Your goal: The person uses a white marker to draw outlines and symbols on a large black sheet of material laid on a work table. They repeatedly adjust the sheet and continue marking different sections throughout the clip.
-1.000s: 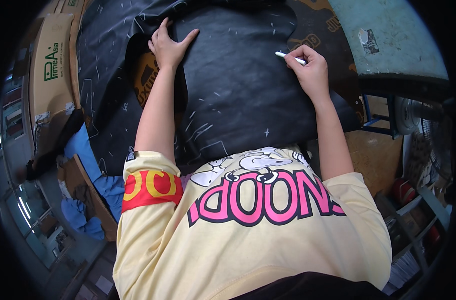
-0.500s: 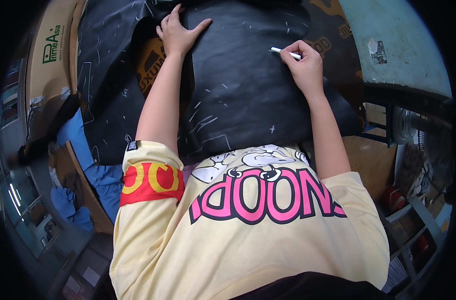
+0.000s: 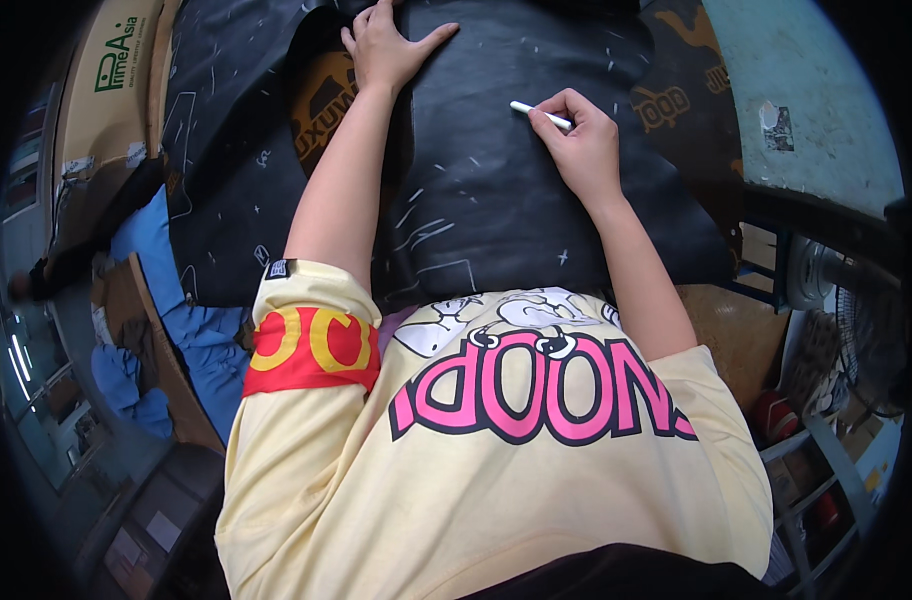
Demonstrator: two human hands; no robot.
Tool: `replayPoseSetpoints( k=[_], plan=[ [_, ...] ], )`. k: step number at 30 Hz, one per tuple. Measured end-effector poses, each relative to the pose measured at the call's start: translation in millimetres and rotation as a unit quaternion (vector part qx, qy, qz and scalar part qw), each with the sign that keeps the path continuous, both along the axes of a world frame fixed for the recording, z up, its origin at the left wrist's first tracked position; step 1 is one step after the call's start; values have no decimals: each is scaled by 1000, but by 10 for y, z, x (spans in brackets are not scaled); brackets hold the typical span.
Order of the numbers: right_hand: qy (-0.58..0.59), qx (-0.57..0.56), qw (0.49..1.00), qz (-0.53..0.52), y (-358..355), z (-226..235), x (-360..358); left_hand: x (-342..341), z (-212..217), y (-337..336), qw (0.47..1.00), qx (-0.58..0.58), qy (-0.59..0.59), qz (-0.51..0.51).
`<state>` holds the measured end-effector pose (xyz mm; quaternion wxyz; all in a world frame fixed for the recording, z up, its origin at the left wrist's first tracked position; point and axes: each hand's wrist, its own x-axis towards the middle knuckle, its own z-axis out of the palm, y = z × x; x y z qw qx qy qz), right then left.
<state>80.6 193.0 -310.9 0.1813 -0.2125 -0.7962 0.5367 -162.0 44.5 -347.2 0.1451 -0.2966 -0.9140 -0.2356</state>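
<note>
Pinching white marking pen in right hand, resting open left hand on black leather sheet, spread along near edge of table. Expect light, stiff pen, likely floppy leather; grab by edges.

white pen: slanted, over black sheet | black sheet: spread out, white-marked

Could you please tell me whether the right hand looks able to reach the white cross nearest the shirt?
Probably yes: only black sheet shows between the right hand, holding a white stick, and the white cross, so nothing seems to block the way.
</note>
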Motion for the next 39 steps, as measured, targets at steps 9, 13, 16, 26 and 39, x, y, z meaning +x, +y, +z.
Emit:
replayPoseSetpoints(
  k=[9, 13, 16, 26, 39],
  plan=[
    [-15, 99, 995, 27, -67, 1, -51, 31, 55, -4, 1000, 7, -11, 4],
    [-7, 115, 993, 28, -111, 18, -69, 131, 165, 20, 1000, 25, -8, 14],
    [4, 91, 995, 30, -148, 46, -88, 130, 198, 22, 999, 20, -38, 11],
    [26, 73, 996, 48, -260, 23, -15, -12, -3, 8, 1000, 5, -10, -7],
    [-21, 64, 989, -131, 465, 47, 733, -24, 11, 16, 1000, 1, -10, -2]
  ],
)
